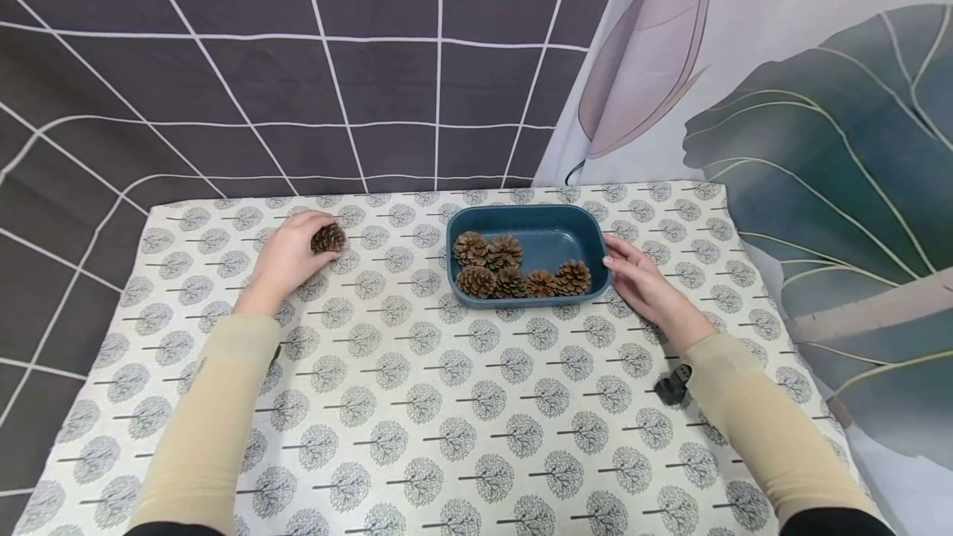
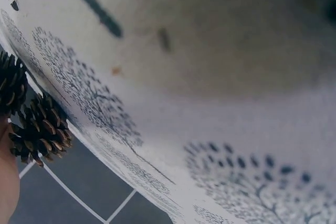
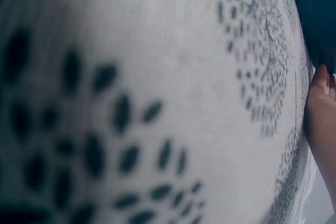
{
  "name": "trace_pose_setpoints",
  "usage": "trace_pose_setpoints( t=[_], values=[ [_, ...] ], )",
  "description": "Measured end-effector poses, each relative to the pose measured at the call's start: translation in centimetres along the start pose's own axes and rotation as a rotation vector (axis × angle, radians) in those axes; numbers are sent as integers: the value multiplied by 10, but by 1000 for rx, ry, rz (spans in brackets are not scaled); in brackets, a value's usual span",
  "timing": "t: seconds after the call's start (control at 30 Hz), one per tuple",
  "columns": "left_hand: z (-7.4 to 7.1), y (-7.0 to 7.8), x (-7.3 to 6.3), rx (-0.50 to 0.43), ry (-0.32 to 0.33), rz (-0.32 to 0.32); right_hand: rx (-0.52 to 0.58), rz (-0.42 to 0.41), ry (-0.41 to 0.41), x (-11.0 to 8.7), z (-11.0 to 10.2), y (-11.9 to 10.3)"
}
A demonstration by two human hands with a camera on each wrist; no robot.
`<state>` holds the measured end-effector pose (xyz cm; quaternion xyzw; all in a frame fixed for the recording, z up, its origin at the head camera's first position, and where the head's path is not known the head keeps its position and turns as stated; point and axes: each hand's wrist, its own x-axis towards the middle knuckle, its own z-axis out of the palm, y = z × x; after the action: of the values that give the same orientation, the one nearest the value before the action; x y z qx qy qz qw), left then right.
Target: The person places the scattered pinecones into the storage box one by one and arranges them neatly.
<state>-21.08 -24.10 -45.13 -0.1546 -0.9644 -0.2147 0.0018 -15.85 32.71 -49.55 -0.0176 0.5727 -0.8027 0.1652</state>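
At the left of the table in the head view, my left hand grips a brown pine cone on its inner side. In the left wrist view two pine cones show beside the hand, one overlapping the other. A dark blue rectangular tub stands toward the back, right of centre, with several pine cones along its left and front sides. My right hand reaches the tub's right end, its extended fingers against the outer wall. The right wrist view shows the thumb at the tub's lower side.
A white cloth printed with grey trees covers the table. Behind it hangs a dark curtain with a white grid, and a leaf-patterned curtain hangs at the right. A small black device sits at the right wrist.
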Motion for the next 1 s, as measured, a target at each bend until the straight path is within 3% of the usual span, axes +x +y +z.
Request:
trace_pose_setpoints(
  t=[0.5,1.0],
  values=[
    [-2,1,-1,61,3,-19,-13,10,10,-1,0,0],
    [-2,9,0,38,2,-40,-17,0,-6,-1,-1,1]
  ],
)
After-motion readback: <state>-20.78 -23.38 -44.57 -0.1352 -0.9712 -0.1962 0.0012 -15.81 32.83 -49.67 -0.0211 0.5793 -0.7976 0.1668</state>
